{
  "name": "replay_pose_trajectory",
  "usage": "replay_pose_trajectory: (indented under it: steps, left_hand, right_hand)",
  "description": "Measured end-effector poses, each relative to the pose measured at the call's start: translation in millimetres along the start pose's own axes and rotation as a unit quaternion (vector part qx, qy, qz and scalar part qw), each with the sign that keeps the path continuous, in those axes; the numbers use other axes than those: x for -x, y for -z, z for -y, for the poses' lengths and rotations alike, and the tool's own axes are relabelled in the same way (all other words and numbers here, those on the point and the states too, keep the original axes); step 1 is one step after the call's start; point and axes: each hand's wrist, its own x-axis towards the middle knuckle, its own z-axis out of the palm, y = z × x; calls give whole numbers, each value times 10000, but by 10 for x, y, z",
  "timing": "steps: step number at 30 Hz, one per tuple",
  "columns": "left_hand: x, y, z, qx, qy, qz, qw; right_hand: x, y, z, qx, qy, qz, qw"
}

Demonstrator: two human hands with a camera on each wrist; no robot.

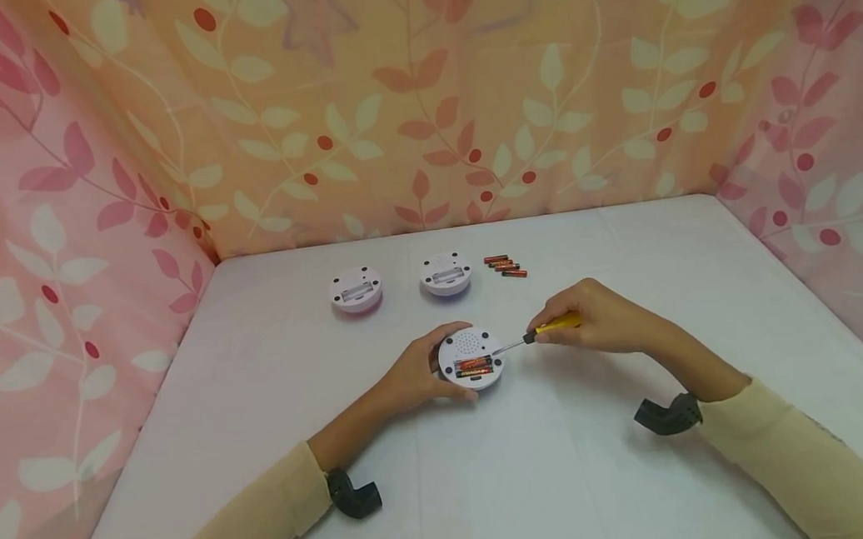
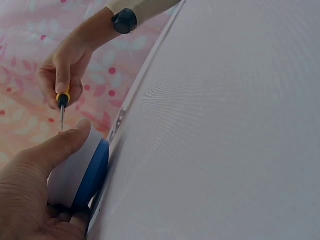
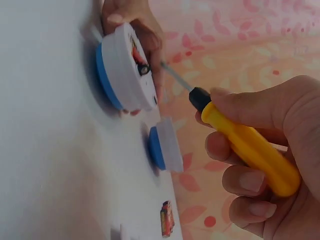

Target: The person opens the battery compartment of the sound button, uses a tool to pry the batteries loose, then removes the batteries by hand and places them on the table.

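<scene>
My left hand (image 1: pixel 418 372) grips a round white device (image 1: pixel 469 342) by its sides, thumb at the near edge. Its perforated face is up, and two red-orange batteries (image 1: pixel 474 367) lie in the uncovered compartment. The left wrist view shows a blue band (image 2: pixel 92 175) on its underside. In my right hand (image 1: pixel 606 317) is a screwdriver with a yellow handle (image 3: pixel 255 155) and black collar, fingers curled round it. The metal shaft (image 1: pixel 510 346) points left, and its tip overlaps the compartment's right end in the head view.
Behind stand two similar devices, one at the left (image 1: pixel 356 291) and one nearer the middle (image 1: pixel 446 273), with uncovered compartments. Several loose batteries (image 1: pixel 505 265) lie right of them. Floral curtains (image 1: pixel 421 120) enclose the white table (image 1: pixel 295 362) at the back and sides.
</scene>
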Motion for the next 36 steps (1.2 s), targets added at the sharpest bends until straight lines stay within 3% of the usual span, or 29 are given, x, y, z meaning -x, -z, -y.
replay_pose_trajectory:
  steps: [25,36]
  left_hand:
    - [7,-11,14,161,-18,-21,9999]
    - [-3,-28,15,93,-38,-43,9999]
  right_hand:
    - [-11,-123,369,1085,669,352,9912]
    - [-162,-60,626,1583,393,779,9835]
